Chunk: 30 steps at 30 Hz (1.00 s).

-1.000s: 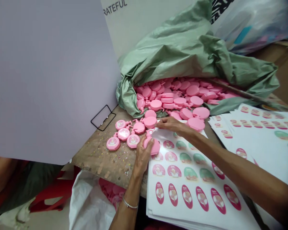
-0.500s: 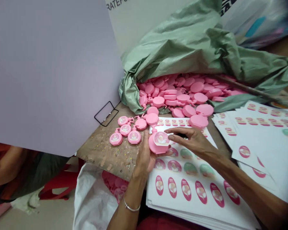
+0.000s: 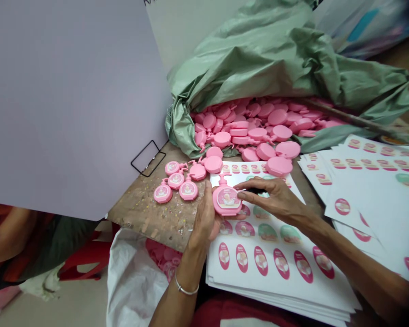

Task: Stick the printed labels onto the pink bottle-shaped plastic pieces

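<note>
What moved: The round sticker was off to one side of the pink bottle just before; now it sits on the middle of its front.
Left hand: It holds the pink bottle from the side and below, pump up.
Right hand: Thumb and pointing finger are at the right edge of the sticker, a bit apart; I cannot tell if they pinch it.
Pink bottle: It is held up over the sticker sheets, which lie in a pile.
Table: Four small bottles with stickers lie left of the held one, near some plain ones.
Green bag: Lots of pink bottles lie in its open mouth.
Right side: More sheets lie spread out.
</note>
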Tool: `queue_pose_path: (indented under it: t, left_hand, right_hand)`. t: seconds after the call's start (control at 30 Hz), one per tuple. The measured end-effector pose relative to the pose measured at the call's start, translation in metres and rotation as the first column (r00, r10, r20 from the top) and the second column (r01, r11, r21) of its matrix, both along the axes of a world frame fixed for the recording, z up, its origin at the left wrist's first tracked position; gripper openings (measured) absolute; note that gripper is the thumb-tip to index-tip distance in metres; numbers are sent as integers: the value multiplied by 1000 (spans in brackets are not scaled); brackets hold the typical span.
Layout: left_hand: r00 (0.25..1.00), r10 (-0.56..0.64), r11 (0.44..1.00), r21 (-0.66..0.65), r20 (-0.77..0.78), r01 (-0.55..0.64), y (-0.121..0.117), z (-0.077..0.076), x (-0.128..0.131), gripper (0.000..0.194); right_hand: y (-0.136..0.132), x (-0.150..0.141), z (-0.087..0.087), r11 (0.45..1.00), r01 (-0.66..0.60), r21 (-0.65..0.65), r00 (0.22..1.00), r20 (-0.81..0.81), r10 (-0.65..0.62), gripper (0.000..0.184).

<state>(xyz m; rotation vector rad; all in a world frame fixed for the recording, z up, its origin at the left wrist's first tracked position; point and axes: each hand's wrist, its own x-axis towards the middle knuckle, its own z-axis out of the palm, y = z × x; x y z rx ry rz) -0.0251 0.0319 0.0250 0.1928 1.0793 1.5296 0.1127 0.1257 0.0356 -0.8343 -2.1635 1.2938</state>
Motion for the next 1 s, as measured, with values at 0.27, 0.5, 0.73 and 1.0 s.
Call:
queue_pose_path:
  t: [0.27, 0.5, 0.73, 1.0]
  left_hand:
    - [999, 8, 1000, 6, -33, -7, 0, 2, -1, 49]
    - [1000, -1, 1000, 11, -26, 1, 2, 3, -1, 50]
    - [999, 3, 1000, 7, -39, -3, 2, 2, -1, 50]
    - [999, 11, 1000, 7, -37, -11, 2, 2, 0, 52]
  right_hand:
    - [0, -3, -2, 999, 15, 32, 1000, -11, -15, 26]
    - [1, -4, -2, 998, 22, 67, 1000, -2, -22, 26]
    - [1, -4, -5, 998, 30, 56, 999, -21, -29, 25]
    - [-2, -4, 1, 999, 38, 36, 999, -26, -37, 24]
